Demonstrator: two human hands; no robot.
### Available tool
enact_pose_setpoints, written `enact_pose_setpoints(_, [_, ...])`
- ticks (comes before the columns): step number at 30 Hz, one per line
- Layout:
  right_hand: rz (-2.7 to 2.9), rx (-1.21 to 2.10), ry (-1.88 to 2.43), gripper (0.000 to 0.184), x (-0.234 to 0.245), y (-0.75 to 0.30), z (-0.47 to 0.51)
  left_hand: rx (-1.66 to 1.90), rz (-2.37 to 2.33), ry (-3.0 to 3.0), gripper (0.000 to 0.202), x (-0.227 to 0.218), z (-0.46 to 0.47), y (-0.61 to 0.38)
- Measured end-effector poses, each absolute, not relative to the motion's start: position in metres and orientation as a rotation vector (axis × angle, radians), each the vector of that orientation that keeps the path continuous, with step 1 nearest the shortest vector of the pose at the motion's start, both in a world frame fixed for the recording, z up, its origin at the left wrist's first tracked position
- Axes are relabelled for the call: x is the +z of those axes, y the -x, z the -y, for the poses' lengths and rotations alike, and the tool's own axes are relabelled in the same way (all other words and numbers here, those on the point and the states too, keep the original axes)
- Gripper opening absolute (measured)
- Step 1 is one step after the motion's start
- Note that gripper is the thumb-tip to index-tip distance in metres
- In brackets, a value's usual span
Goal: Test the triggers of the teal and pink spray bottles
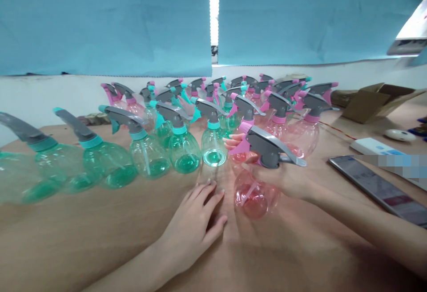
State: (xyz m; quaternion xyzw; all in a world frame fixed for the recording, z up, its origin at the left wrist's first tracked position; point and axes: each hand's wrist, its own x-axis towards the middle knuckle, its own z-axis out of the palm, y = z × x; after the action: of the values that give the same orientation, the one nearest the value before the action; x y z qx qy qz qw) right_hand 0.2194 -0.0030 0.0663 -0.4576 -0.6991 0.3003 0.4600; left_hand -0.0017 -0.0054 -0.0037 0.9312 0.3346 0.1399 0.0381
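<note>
- Head view: a right hand (282,180) grips one pink spray bottle (255,194), its fingers (237,140) curled together around the neck below a grey trigger head (267,147).
- That bottle tilts with its base toward the person, in front of the rows and near the table's (66,238) middle. I cannot tell whether its base touches the wood.
- A left hand (191,227) lies palm down on the table just beside the held bottle, its fingers (208,194) slightly apart and holding nothing.
- Five green spray bottles (148,156) with teal collars stand in a front row to the left of the hands, their nozzles pointing left.
- Behind them, more pink and green bottles (276,127) crowd together in overlapping rows. There are roughly two dozen, too tangled for an exact count.
- To the right lie one phone (383,189), one white power bank (376,148), one white mouse (399,135) and one open cardboard box (375,103).
- Two blue curtains (100,20) hang beyond the table, with a bright strip of light between them.
</note>
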Motion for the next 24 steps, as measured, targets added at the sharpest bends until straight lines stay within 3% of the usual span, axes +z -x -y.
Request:
enact_pose_setpoints(7, [1.737,0.809,1.054,0.035,0.0666,-0.2192,0.0024,0.443,-1.026,-2.854,0.038,-0.0033,0.0061,0.0020])
enact_pose_setpoints(14, [1.686,0.720,1.195,0.006,0.0640,-0.2204,0.0030,0.433,-1.027,-2.860,0.039,-0.0037,0.0055,0.0021])
enact_pose_setpoints(24, [1.736,0.684,1.123,0.009,0.0664,-0.2193,0.0037,0.427,-1.032,-2.868,0.039,-0.0055,0.0056,0.0025])
